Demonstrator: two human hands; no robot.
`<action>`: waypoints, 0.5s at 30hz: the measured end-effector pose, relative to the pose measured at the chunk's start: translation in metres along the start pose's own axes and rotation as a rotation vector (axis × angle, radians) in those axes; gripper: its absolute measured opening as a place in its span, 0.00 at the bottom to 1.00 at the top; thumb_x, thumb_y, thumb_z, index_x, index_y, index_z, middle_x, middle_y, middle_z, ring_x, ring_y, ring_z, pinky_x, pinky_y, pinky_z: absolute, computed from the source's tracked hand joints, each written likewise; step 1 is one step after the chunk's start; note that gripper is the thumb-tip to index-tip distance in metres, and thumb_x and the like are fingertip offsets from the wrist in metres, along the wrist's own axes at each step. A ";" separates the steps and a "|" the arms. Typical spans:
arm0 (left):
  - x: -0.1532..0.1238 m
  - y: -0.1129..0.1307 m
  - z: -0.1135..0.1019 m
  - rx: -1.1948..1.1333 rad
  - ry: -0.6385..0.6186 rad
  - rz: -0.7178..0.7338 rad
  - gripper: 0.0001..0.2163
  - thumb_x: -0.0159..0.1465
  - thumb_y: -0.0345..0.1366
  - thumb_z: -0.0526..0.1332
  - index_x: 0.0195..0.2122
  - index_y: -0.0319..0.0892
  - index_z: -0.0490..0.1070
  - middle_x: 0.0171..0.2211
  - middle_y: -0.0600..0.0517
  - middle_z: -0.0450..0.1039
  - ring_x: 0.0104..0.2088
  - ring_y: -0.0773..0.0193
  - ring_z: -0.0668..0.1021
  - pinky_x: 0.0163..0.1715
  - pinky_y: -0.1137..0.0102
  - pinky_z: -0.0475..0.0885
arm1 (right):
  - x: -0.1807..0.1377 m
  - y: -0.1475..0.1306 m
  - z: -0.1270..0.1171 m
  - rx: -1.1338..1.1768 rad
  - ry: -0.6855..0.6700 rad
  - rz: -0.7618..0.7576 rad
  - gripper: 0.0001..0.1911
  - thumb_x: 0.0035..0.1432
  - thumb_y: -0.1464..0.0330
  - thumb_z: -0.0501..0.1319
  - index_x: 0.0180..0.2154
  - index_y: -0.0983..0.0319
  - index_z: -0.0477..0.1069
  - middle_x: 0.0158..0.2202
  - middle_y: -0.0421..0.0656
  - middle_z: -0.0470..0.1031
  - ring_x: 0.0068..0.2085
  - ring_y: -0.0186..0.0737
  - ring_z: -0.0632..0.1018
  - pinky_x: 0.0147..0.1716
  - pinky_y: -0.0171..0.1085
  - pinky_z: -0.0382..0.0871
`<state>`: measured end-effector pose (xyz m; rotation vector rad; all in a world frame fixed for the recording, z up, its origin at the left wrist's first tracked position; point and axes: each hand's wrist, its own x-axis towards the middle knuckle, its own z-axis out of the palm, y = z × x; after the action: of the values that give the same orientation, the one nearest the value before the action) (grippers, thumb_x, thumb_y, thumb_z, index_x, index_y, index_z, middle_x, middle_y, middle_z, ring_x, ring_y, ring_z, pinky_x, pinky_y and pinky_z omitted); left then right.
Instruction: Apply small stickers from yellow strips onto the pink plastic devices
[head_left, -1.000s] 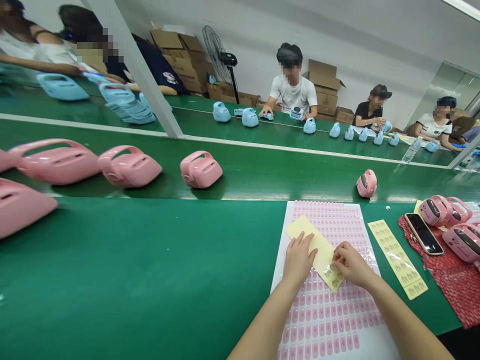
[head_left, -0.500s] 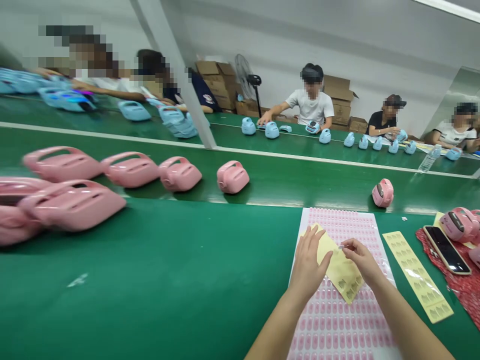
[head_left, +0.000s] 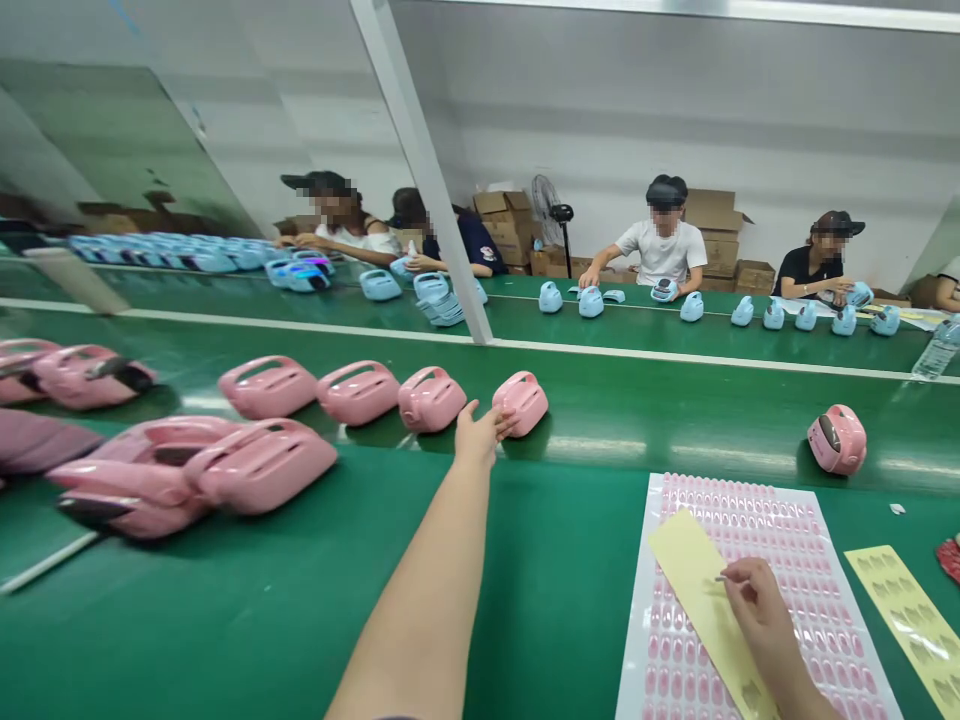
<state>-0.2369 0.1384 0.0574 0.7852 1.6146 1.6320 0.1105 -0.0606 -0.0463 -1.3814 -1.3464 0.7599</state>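
Observation:
My left hand (head_left: 482, 434) reaches out over the green bench with its fingers spread. Its fingertips are at the left side of a pink plastic housing with a top handle (head_left: 525, 408); whether they press on it I cannot tell. My right hand (head_left: 763, 610) pinches a small sticker (head_left: 721, 578), seen edge-on, between thumb and fingertips. Below that hand lies a yellow sticker sheet (head_left: 686, 545), slanted across a larger white sheet of pink oval stickers (head_left: 814, 600). The right hand partly covers both sheets.
Several pink housings (head_left: 266, 475) sit at the left, and one pink housing (head_left: 838, 440) at the right. Another yellow sticker sheet (head_left: 904, 610) lies far right. Across the bench, people handle blue housings (head_left: 590, 302). A slanted metal post (head_left: 427, 170) rises beyond my left hand.
My left hand has left the yellow sheet and stretched forward-left to a pink housing. My right hand still pinches the small sticker over the sheet. The view has turned left.

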 end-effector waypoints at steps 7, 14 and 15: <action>0.013 -0.010 0.016 0.026 -0.159 -0.075 0.04 0.60 0.32 0.57 0.34 0.38 0.63 0.20 0.57 0.69 0.18 0.70 0.74 0.22 0.73 0.70 | 0.000 0.001 0.005 -0.038 -0.008 0.001 0.13 0.52 0.55 0.55 0.28 0.56 0.71 0.33 0.46 0.67 0.36 0.47 0.72 0.35 0.44 0.69; -0.053 -0.014 0.034 0.045 -0.262 0.076 0.11 0.56 0.43 0.58 0.28 0.42 0.61 0.13 0.56 0.68 0.25 0.60 0.78 0.24 0.71 0.70 | 0.007 -0.002 0.001 -0.002 0.025 0.032 0.13 0.48 0.56 0.58 0.23 0.58 0.71 0.30 0.45 0.66 0.35 0.46 0.72 0.38 0.45 0.68; -0.070 -0.016 0.033 0.047 -0.297 0.104 0.12 0.55 0.45 0.59 0.28 0.42 0.61 0.13 0.55 0.69 0.28 0.58 0.78 0.28 0.69 0.71 | 0.009 -0.005 0.000 0.040 0.039 0.064 0.13 0.46 0.55 0.59 0.23 0.58 0.71 0.30 0.45 0.66 0.36 0.47 0.72 0.38 0.45 0.67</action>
<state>-0.1687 0.0993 0.0467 1.0961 1.4250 1.4709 0.1107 -0.0529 -0.0401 -1.4061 -1.2553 0.7939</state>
